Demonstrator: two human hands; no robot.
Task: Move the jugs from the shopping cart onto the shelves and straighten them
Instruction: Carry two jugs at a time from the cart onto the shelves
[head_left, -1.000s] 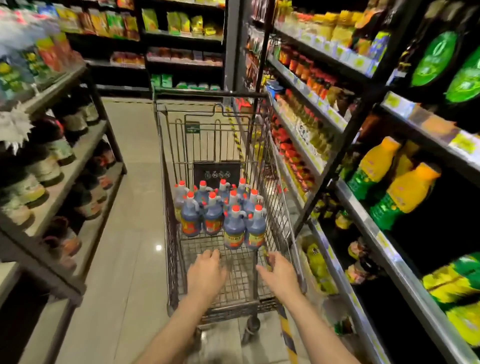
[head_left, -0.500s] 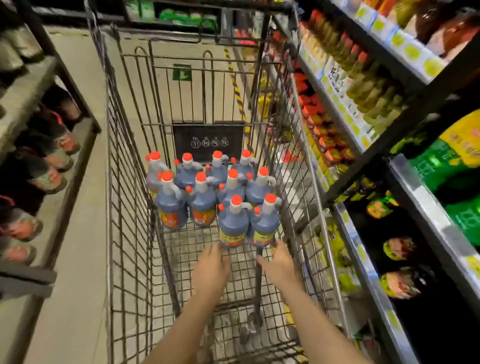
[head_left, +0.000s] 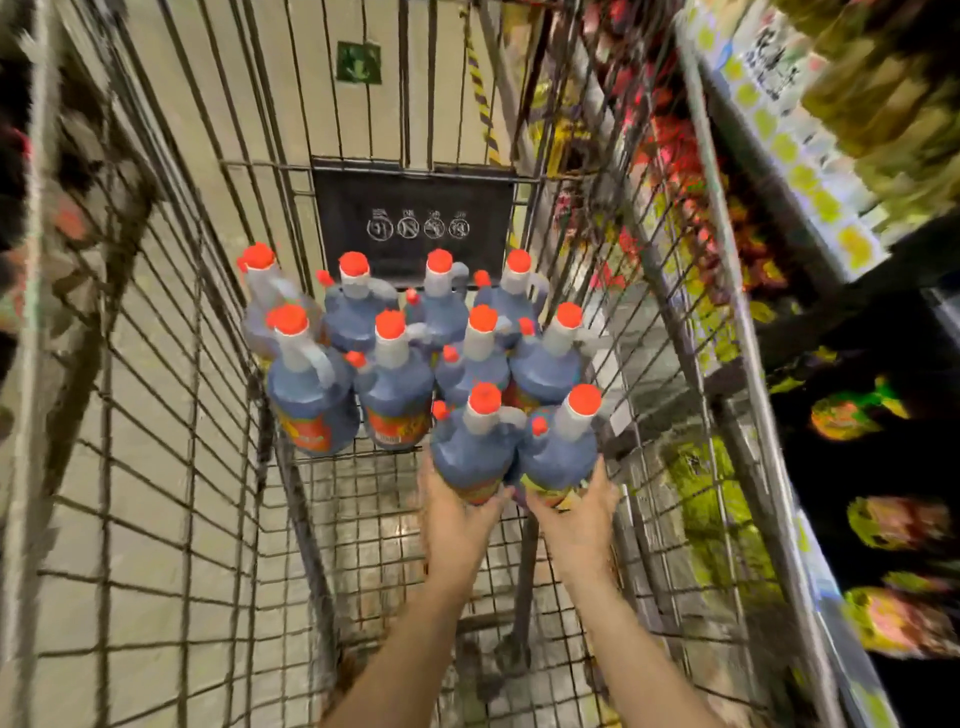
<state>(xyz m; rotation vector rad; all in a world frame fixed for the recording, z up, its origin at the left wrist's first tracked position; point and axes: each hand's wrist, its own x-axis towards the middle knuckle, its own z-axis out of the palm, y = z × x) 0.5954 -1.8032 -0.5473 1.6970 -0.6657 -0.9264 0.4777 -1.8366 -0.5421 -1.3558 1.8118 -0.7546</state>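
Several dark blue jugs with orange caps and grey handles stand packed together at the far end of the wire shopping cart (head_left: 171, 467). My left hand (head_left: 457, 514) wraps around the base of the nearest left jug (head_left: 470, 452). My right hand (head_left: 576, 519) wraps around the base of the nearest right jug (head_left: 561, 452). Both jugs stand upright, side by side and touching. The fingers on the far sides of the jugs are hidden. The other jugs (head_left: 311, 400) stand behind them in rows.
The cart's right wall (head_left: 727, 291) runs close along dark shelves (head_left: 810, 218) stocked with bottles and yellow price tags. More shelves blur past at the left edge. A black sign (head_left: 413, 223) hangs on the cart's far wall. The near part of the cart floor is bare wire.
My head has leaned in over the cart. Both hands have reached forward from the cart's near floor and taken hold of the two nearest jugs at their bases.
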